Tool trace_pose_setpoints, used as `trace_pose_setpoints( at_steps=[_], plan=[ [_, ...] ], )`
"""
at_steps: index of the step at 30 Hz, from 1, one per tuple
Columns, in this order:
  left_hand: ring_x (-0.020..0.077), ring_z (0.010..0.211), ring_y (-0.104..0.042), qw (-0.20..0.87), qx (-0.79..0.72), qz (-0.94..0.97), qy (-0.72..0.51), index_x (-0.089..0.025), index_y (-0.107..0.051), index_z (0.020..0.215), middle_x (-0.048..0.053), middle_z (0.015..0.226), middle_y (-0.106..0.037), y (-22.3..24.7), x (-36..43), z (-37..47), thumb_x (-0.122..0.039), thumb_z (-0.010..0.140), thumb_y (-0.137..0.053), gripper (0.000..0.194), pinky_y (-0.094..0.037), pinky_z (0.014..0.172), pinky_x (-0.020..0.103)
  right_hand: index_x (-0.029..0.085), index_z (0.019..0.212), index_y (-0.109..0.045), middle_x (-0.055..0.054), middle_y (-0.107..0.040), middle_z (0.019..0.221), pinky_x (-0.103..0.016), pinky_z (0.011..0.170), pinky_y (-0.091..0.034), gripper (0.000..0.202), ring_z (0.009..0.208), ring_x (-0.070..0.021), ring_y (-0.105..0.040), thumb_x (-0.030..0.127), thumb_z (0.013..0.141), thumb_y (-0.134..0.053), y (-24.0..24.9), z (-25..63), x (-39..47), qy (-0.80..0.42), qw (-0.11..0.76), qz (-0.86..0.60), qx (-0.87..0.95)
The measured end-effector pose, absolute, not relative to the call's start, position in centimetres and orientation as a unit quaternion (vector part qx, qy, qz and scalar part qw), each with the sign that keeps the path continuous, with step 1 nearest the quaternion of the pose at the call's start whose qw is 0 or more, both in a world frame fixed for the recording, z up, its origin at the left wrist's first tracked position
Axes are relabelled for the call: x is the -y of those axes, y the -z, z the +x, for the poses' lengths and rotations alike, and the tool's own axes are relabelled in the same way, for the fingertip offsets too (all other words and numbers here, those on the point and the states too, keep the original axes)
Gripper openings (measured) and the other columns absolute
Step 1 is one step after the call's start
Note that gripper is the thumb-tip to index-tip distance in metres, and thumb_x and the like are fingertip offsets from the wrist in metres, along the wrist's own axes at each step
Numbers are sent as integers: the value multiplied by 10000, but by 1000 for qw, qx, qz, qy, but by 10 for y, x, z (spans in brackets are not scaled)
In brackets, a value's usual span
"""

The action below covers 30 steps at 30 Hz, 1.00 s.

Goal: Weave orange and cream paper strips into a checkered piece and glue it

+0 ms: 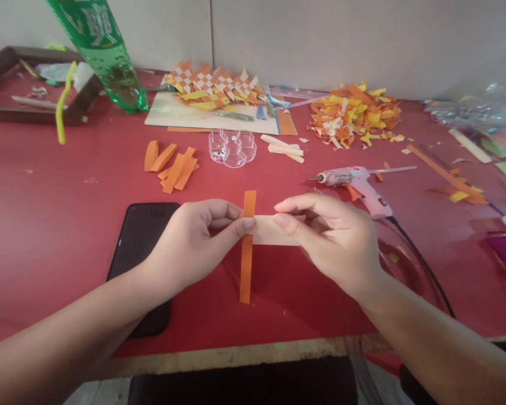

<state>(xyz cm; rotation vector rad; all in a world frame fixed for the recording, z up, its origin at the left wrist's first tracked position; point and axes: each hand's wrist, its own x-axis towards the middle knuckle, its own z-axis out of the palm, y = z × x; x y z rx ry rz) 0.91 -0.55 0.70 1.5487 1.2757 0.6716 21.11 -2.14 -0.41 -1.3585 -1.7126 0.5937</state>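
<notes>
Between thumb and fingers, my left hand (208, 233) pinches an orange paper strip (245, 267) where it crosses the left end of a cream paper strip (266, 230). The orange strip stands nearly vertical in view, sticking out above and below the pinch. My right hand (335, 236) has its thumb and fingertips on the cream strip toward its right end, part of which the hand hides. Both strips are held above the red table (219, 332). Beyond the hands lie spare orange strips (179, 170) and folded cream strips (284, 147).
A black phone (141, 242) lies beneath my left wrist. The pink glue gun (358, 183) trails its cord past my right hand. Farther back are a clear compartment dish (233, 147), woven paper fish (213, 84), a paper-scrap pile (354, 115) and a green bottle (109, 62).
</notes>
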Motion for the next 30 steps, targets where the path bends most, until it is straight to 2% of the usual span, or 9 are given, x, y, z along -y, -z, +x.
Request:
trace_pose_setpoints(
  at_steps=[9,20,26,30],
  plan=[
    [113,667,-685,458,-532,654,-281,-195,-674,743,-30,702,-724,-6,7,10,-379,846,-654,212,-479,578,149,231,865,-706,13,-726,794,-210,605,-562,59,672,-105,-671,276,827,-714,4,211,21,-236,427,-547,680],
    [109,682,-692,494,-511,637,-298,-192,-644,751,-30,715,-721,-5,7,11,-373,856,-651,209,-493,582,139,242,891,-699,20,-731,829,-235,672,-576,53,718,-114,-682,231,839,-695,4,213,22,-180,422,-529,714],
    [141,765,-710,568,-488,598,-286,-207,-677,896,-9,845,-758,-7,6,11,-349,811,-713,170,-528,657,172,237,870,-692,5,-727,806,-243,607,-585,52,687,-132,-698,285,851,-691,1,210,24,-244,429,-535,686],
    [144,688,-677,539,-497,622,-274,-194,-707,803,6,761,-743,-7,6,9,-429,835,-674,240,-491,579,186,242,869,-699,0,-723,803,-246,593,-588,65,675,-133,-685,303,851,-688,0,210,25,-255,428,-538,679]
  ],
)
